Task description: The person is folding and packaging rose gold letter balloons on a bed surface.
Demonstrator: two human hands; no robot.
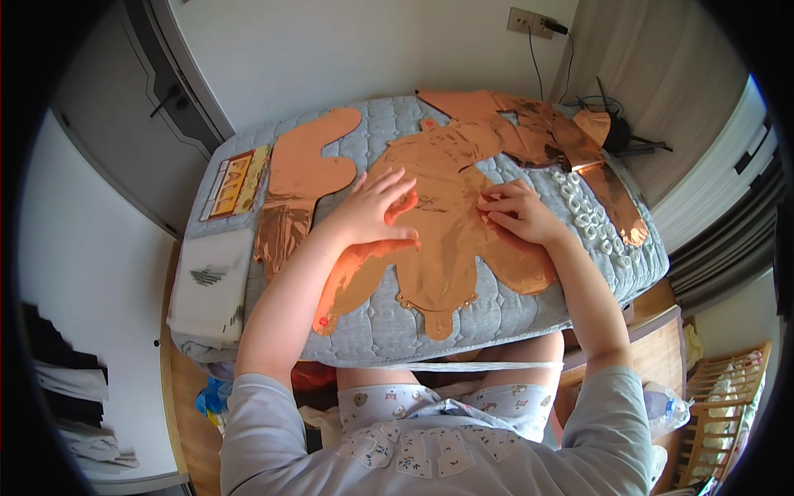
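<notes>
L hand [368,208] fingers spread, empty; R hand [527,217] fingers curled, can't tell grip; uneven tug could rip copper foil pc [442,248].

This looks like a bedroom in a home: a quilted grey mattress [513,312] fills the middle, with a panelled door [112,116], dark curtain [724,244], clothes [74,405] at the left, a slatted wooden frame [719,409] resembling a crib, and wood-look flooring [192,438].
</notes>
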